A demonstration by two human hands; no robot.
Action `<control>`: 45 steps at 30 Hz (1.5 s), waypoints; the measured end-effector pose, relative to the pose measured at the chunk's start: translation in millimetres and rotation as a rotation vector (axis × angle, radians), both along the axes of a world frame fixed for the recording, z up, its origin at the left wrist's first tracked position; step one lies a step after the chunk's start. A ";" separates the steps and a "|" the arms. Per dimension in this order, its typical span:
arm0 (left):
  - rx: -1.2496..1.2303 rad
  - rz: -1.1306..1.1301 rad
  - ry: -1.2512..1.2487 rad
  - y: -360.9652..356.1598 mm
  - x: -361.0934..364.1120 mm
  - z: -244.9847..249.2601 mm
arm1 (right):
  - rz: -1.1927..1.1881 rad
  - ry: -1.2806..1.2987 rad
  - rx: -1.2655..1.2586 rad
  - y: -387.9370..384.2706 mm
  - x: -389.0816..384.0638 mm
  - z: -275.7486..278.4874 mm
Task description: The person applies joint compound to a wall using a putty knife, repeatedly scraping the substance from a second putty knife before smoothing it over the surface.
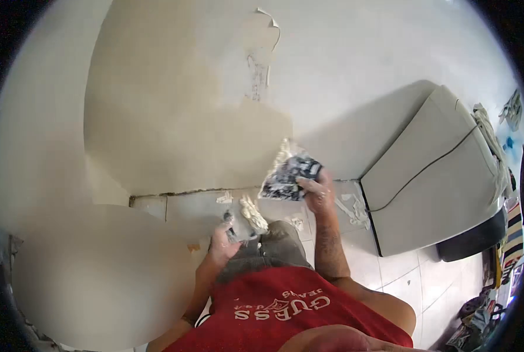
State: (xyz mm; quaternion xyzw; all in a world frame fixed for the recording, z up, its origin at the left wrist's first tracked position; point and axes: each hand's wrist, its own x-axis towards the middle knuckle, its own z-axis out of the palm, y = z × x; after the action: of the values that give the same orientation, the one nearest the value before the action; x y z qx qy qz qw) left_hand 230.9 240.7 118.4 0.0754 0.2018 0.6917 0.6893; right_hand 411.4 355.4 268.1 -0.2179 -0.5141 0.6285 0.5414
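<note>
My right hand (317,190) grips a dark, flat spreader (288,179) smeared with white paste, its paste-covered edge close to the wall (203,129). Lower and to the left, my left hand (223,243) is closed on a second tool (241,229), which carries a thick lump of cream-white paste (253,215). The tools are apart from each other. Both hands have white smears on them. On the wall ahead, a darker beige coat covers the left and lower part, and a strip of peeling material (273,35) hangs higher up.
A large white appliance (432,176) with a dark cable (426,167) across it stands at the right. White scraps (354,210) lie on the tiled floor (403,287). Assorted items (479,317) are piled at the lower right. A blurred area hides the lower left.
</note>
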 end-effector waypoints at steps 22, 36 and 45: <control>0.147 -0.067 0.163 13.9 -22.4 42.1 | -0.353 -0.384 0.536 -68.4 -10.8 -76.1; 0.293 -0.039 0.536 -1.2 -41.6 19.1 | -0.215 -0.917 0.624 -66.1 -0.9 -116.0; -0.067 -0.041 0.349 23.2 -51.3 15.2 | -0.119 -0.734 0.546 -29.9 -4.2 -143.6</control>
State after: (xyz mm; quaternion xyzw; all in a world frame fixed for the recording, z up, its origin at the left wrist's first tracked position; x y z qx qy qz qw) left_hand 179.7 263.9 133.6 0.1754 0.3395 0.6468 0.6601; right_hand 407.2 325.5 124.5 -0.3046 -0.8051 0.3194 0.3963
